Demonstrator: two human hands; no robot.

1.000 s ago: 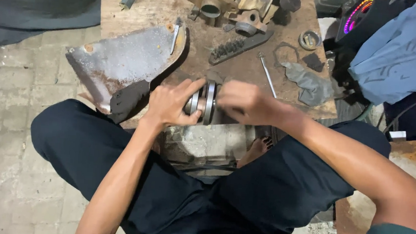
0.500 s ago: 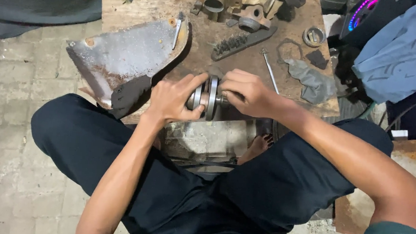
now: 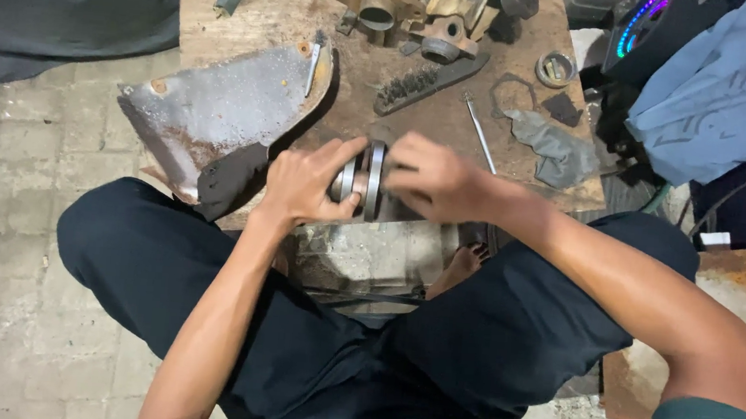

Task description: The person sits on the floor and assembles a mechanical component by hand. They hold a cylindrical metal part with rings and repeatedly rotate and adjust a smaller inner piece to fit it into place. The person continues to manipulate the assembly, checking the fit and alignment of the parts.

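Note:
I sit cross-legged on the floor and hold a round metal bearing part (image 3: pixel 363 180) made of two shiny rings, between both hands, just above the near edge of a low wooden board (image 3: pixel 264 15). My left hand (image 3: pixel 309 180) grips its left side with fingers curled around the ring. The right side is covered by my right hand (image 3: pixel 433 180), which is blurred. The middle of the part is hidden by my fingers.
On the board lie a bent rusty metal sheet (image 3: pixel 221 109), a wire brush (image 3: pixel 427 83), a thin metal rod (image 3: pixel 480 131), a grey rag (image 3: pixel 555 148), rusty cast housings (image 3: pixel 378 4) and a small ring (image 3: pixel 555 69). A blue cloth (image 3: pixel 720 86) hangs at right.
Both hands stay on the bearing part. The right hand has shifted over its right side and is now blurred; the view has tilted slightly downward.

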